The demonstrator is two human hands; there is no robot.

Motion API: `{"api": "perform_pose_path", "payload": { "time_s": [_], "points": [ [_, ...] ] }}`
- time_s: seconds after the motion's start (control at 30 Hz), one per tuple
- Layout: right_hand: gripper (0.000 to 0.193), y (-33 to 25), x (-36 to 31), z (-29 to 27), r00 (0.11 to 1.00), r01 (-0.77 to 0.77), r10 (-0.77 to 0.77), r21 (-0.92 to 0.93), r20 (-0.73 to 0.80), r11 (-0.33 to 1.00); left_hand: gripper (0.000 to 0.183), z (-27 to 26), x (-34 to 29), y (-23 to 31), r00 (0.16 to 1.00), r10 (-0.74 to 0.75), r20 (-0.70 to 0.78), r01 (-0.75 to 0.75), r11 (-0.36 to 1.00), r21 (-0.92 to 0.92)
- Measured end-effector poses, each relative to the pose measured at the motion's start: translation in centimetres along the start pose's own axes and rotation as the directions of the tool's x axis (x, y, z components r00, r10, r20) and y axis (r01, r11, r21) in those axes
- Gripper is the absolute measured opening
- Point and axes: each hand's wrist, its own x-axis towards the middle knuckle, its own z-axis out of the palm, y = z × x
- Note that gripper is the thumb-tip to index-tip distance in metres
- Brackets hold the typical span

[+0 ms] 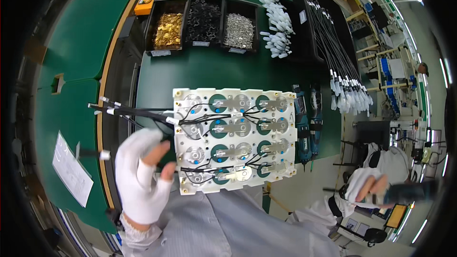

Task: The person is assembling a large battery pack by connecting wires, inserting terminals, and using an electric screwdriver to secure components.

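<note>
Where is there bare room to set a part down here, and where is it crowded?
Bare green benchtop shows between the black bins and the white frame; the green side table is bare above the paper sheet. Right of the frame, power drivers and a cable bundle crowd; left, black cables and the left hand.

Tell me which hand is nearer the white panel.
Left. The left hand is beside the left edge of the white panel; the right hand is well off to its right.
</note>
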Motion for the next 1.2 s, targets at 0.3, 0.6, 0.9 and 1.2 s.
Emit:
{"api": "perform_pose_path", "payload": {
  "time_s": [0.3,0.6,0.9,1.2],
  "points": [
    [0.015,6.6,25.2,7.0,0.859,0.435,-0.462,-0.159,-0.223,0.886,0.017,3.2,2.4,-1.9,0.985,-0.168,-0.045,0.151,0.956,-0.253],
    [0.106,15.0,34.4,4.0,0.977,0.160,-0.187,0.224,0.104,0.961,0.019,4.3,2.2,-3.0,0.970,-0.131,-0.205,0.047,0.929,-0.367],
    [0.109,17.5,34.1,6.8,0.963,0.217,-0.195,0.100,-0.188,0.971,0.019,4.5,2.0,-3.3,0.959,-0.221,-0.175,0.136,0.907,-0.398],
    [0.085,9.2,35.6,1.6,0.792,0.028,-0.009,-0.022,0.610,0.999,0.020,4.0,2.9,-2.2,0.926,-0.279,-0.254,0.191,0.927,-0.324]
  ]
}}
